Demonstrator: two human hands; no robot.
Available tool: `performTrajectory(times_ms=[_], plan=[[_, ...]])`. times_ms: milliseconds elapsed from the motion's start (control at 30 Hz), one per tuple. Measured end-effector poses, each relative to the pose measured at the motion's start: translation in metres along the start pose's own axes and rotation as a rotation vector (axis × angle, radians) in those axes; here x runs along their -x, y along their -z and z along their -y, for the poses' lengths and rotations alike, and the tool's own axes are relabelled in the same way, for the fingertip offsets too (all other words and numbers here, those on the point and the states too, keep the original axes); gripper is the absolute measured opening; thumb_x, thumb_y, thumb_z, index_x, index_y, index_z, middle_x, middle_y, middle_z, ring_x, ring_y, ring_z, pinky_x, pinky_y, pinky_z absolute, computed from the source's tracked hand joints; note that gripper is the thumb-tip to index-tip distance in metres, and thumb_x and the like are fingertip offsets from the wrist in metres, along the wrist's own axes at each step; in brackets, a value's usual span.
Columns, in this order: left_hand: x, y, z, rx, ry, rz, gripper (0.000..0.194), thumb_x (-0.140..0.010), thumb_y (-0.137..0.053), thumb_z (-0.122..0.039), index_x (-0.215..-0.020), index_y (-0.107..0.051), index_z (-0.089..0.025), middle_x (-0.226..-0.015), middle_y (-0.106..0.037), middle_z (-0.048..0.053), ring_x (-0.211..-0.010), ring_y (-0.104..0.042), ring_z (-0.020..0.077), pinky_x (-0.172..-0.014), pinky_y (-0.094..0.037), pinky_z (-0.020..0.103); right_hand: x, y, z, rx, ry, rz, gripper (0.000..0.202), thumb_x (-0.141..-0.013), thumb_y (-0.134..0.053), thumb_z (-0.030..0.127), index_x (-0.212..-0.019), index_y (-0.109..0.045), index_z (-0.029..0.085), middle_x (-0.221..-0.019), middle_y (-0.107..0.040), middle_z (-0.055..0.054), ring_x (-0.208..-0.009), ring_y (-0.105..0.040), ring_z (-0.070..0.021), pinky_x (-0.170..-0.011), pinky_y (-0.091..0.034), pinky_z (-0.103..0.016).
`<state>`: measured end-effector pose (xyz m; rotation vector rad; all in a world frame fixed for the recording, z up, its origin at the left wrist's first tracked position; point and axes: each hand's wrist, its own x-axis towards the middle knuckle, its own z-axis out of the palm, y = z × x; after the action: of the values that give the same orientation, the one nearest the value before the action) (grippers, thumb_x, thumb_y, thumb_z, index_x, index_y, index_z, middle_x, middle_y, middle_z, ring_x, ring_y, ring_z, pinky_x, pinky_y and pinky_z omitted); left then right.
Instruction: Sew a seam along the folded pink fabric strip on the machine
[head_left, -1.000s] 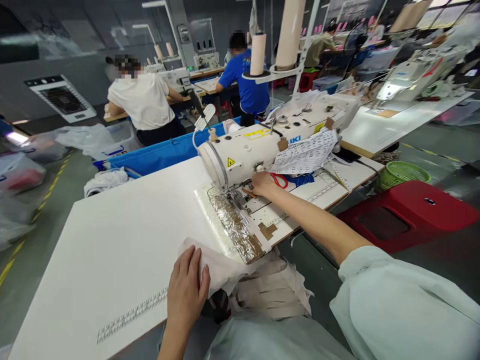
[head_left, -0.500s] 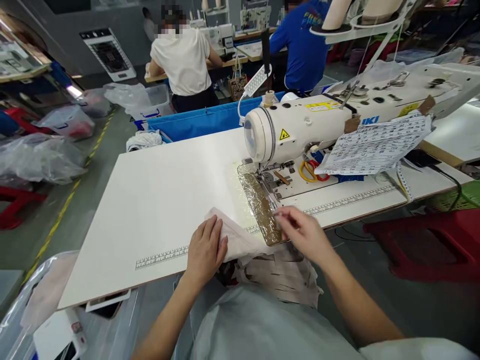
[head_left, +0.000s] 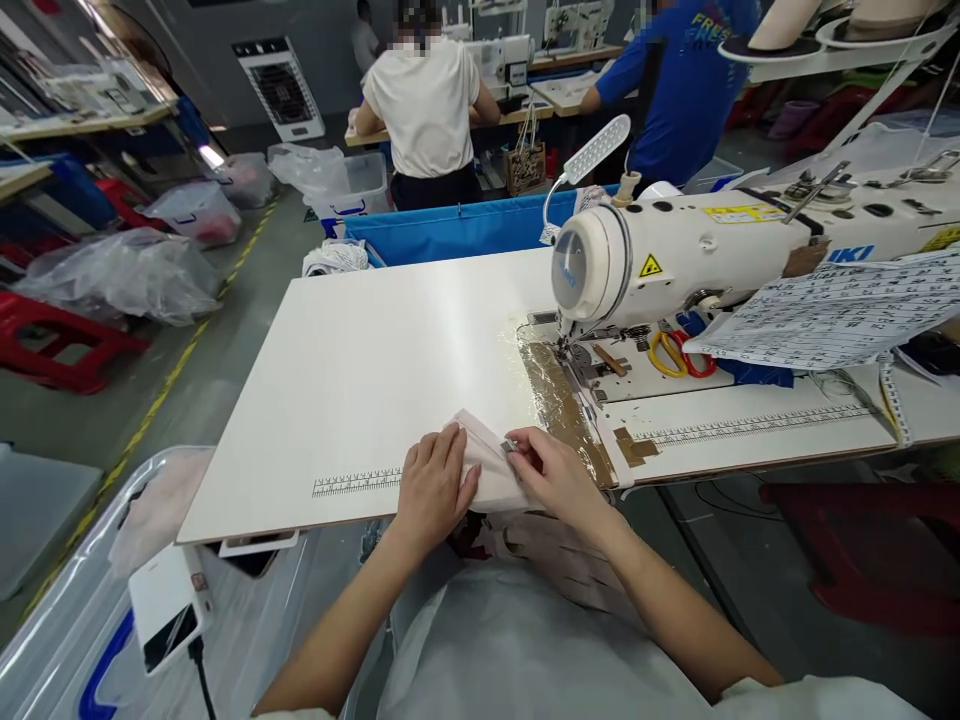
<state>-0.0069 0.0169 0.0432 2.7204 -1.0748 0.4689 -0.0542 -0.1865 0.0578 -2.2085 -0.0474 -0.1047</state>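
Pale pink cloth (head_left: 495, 485) lies at the front edge of the white table (head_left: 375, 370) and hangs over it. My left hand (head_left: 437, 485) rests flat on the cloth's left part, fingers extended. Over its right part, my right hand (head_left: 551, 472) pinches a small metallic item (head_left: 510, 445), too small to identify. The white sewing machine (head_left: 660, 260) stands to the right, its needle area beyond my right hand. A strip of pale material runs from the needle area to the front edge.
Yellow and red scissors (head_left: 679, 355) lie under the machine arm, beside a printed sheet (head_left: 840, 310). A power bank (head_left: 169, 605) sits on a plastic bin at lower left. Two people work beyond the blue cloth trough (head_left: 465, 230). A red stool (head_left: 862, 550) is at right.
My right hand has moved left, from beside the brown taped strip to the pink cloth near my left hand. My left hand stays on the cloth. The view has shifted.
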Motion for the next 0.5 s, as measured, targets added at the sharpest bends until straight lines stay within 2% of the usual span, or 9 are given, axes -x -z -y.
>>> performTrajectory(times_ms=[100, 167, 333, 500], plan=[[0.0, -0.004, 0.002, 0.04, -0.025, -0.052, 0.04, -0.097, -0.045, -0.029, -0.131, -0.05, -0.008, -0.135, -0.056, 0.017, -0.121, -0.051, 0.0317, -0.1, -0.045, 0.047, -0.01, -0.004, 0.009, 0.078, 0.016, -0.002, 0.011, -0.096, -0.045, 0.025, -0.089, -0.051, 0.018, -0.087, -0.062, -0.005, -0.075, -0.056, -0.017, -0.066, -0.04, -0.026], [0.001, -0.008, 0.003, 0.066, -0.045, -0.064, 0.042, -0.097, -0.045, -0.027, -0.133, -0.048, -0.006, -0.139, -0.053, 0.019, -0.127, -0.048, 0.0318, -0.105, -0.043, 0.047, -0.021, -0.009, 0.018, 0.205, 0.021, 0.034, 0.014, -0.098, -0.043, 0.024, -0.088, -0.05, 0.018, -0.086, -0.063, -0.005, -0.071, -0.056, -0.0165, -0.062, -0.036, -0.026], [0.002, -0.011, 0.003, 0.081, -0.036, -0.046, 0.045, -0.096, -0.046, -0.028, -0.135, -0.047, -0.004, -0.141, -0.051, 0.02, -0.127, -0.048, 0.0319, -0.106, -0.045, 0.047, -0.051, -0.021, 0.04, 0.541, -0.023, 0.148, 0.019, -0.104, -0.036, 0.024, -0.104, -0.053, 0.016, -0.09, -0.067, -0.005, -0.076, -0.062, -0.0184, -0.059, -0.029, -0.027], [0.001, -0.009, 0.003, 0.078, -0.017, -0.027, 0.049, -0.096, -0.044, -0.028, -0.138, -0.044, -0.003, -0.142, -0.051, 0.02, -0.126, -0.049, 0.0322, -0.105, -0.045, 0.047, -0.064, -0.028, 0.043, 0.591, -0.04, 0.193, 0.023, -0.104, -0.036, 0.023, -0.121, -0.05, 0.016, -0.098, -0.07, -0.004, -0.081, -0.066, -0.0194, -0.06, -0.033, -0.027]])
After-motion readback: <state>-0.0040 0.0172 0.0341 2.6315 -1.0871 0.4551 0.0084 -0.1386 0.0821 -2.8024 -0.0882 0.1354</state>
